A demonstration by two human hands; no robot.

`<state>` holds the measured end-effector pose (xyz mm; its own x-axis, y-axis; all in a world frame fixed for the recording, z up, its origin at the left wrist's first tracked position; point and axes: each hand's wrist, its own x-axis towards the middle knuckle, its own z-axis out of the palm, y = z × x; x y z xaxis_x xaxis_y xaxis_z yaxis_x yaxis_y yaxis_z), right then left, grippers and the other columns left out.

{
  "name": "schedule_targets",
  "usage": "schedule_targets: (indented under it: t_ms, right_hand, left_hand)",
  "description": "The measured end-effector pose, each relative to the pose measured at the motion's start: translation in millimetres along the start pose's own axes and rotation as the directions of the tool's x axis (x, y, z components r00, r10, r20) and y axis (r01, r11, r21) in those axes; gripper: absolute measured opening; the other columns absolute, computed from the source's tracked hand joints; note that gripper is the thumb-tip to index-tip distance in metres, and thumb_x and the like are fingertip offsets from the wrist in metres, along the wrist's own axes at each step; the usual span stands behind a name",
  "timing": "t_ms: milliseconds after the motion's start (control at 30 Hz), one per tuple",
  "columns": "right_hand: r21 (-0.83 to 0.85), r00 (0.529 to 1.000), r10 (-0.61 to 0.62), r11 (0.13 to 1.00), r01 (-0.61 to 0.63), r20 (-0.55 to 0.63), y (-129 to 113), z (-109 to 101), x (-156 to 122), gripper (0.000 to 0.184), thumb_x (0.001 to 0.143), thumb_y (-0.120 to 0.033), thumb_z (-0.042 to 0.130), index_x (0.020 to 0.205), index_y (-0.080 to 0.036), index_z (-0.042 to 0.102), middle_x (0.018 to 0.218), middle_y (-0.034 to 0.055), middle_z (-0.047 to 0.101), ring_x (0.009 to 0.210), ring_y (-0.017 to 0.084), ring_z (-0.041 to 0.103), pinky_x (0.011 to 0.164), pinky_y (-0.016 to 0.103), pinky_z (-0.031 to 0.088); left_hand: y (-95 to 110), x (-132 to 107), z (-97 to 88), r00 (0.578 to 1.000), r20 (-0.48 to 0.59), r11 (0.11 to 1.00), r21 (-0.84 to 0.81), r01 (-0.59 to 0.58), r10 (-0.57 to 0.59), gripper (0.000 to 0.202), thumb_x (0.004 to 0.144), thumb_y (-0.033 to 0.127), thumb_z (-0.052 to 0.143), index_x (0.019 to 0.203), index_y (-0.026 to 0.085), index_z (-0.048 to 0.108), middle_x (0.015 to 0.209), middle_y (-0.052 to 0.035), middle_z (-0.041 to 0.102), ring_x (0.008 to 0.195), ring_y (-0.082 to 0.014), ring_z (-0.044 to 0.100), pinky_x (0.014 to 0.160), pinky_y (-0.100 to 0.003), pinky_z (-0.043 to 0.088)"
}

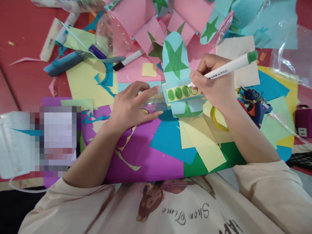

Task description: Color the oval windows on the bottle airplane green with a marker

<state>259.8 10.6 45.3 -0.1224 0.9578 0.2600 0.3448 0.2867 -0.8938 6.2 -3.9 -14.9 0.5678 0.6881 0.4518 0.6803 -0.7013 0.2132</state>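
Four green circles (178, 93) sit on the yellow strip (174, 94), the last only outlined; your right hand (214, 85) clasps the white marker (229, 67), its tip on that last circle; your left hand (129, 104) lies flat with fingers stretched, gripping nothing, fingertips (156, 89) just beside the strip's left end; the strip crosses the pale blue star cutout (174, 58), above the purple sheet (146, 156).

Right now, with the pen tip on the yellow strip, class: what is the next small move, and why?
Probably colour in the fourth circle. The right hand holds the green acrylic marker with its tip at that circle, which is only outlined, while the three circles to its left are filled green. The left hand lies open beside the yellow strip's left end.
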Motion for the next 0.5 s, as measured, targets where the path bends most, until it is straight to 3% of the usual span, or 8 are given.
schedule_targets:
  t_ms: [133,300,500]
  right_hand:
    - [0.001,1.000,0.017,1.000,-0.017,0.011,0.9,0.5,-0.4,0.036,0.080,-0.020,0.064,0.056,-0.024,0.037,0.048,-0.0050,0.043,0.044,0.013,0.043,0.046,0.031,0.032]
    - [-0.038,0.999,0.032,0.999,-0.032,0.001,-1.5,1.1,0.3,0.038,0.073,-0.014,0.066,0.053,-0.024,0.034,0.049,-0.0049,0.040,0.046,0.012,0.045,0.046,0.029,0.031]
    - [-0.068,0.999,0.037,0.997,-0.036,0.014,-5.2,2.0,1.7,0.047,0.068,-0.014,0.068,0.051,-0.023,0.025,0.047,-0.0041,0.033,0.045,0.010,0.038,0.044,0.030,0.025]
  left_hand:
    - [0.9,-0.1,-1.7,0.999,0.025,1.000,-0.008,0.029,-0.029,0.060,0.083,0.064,0.058,0.137,0.042,0.041,0.109,-0.0037,0.063,0.093,-0.0235,0.064,0.073,-0.039,0.055]
    - [-0.5,-0.2,-2.4,0.998,0.044,0.997,-0.070,0.037,-0.034,0.059,0.084,0.064,0.056,0.136,0.039,0.045,0.111,-0.0050,0.063,0.095,-0.0245,0.064,0.073,-0.040,0.055]
    - [0.0,0.6,-2.2,0.998,0.051,0.999,-0.013,0.044,-0.044,0.058,0.083,0.066,0.057,0.133,0.041,0.046,0.110,-0.0042,0.063,0.093,-0.0234,0.065,0.072,-0.040,0.057]
